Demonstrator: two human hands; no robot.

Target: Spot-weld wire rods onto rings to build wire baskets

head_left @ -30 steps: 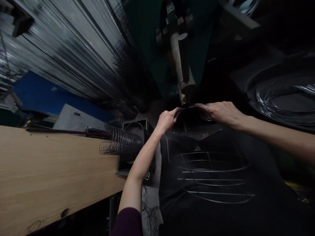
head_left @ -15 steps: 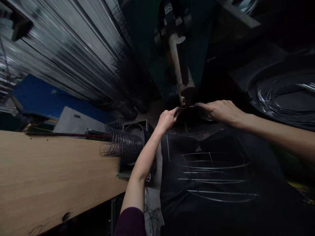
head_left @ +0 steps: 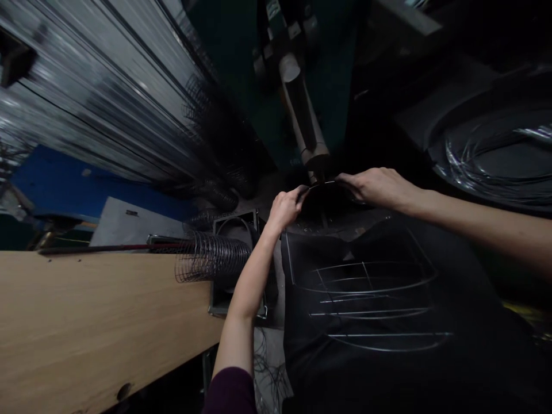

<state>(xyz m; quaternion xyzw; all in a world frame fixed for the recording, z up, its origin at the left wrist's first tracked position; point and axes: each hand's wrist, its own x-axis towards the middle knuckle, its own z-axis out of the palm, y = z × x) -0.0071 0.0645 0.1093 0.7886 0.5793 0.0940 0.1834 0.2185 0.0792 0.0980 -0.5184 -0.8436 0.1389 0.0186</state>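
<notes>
My left hand [head_left: 284, 208] and my right hand [head_left: 375, 185] both pinch a thin curved wire ring [head_left: 328, 182], one at each side. The ring's top touches or sits just under the lower tip of a machine's metal arm [head_left: 314, 158]; the exact contact is too dark to tell. Below the hands, the ring's lower part is lost in shadow. Several bent wire frames [head_left: 371, 313] lie on the dark apron [head_left: 310, 368] over my lap.
To the left, a coil of wire rings [head_left: 211, 257] hangs on a rod [head_left: 107, 248] beside a wooden tabletop [head_left: 107, 316]. A square metal frame [head_left: 256, 221] stands behind my left forearm. Loose wire [head_left: 474, 172] fills a round tray at the right. Clear plastic strips [head_left: 107, 86] hang upper left.
The view has shifted slightly, so the machine appears further left. Both hands keep their hold on the wire ring at the machine's tip, with little other movement.
</notes>
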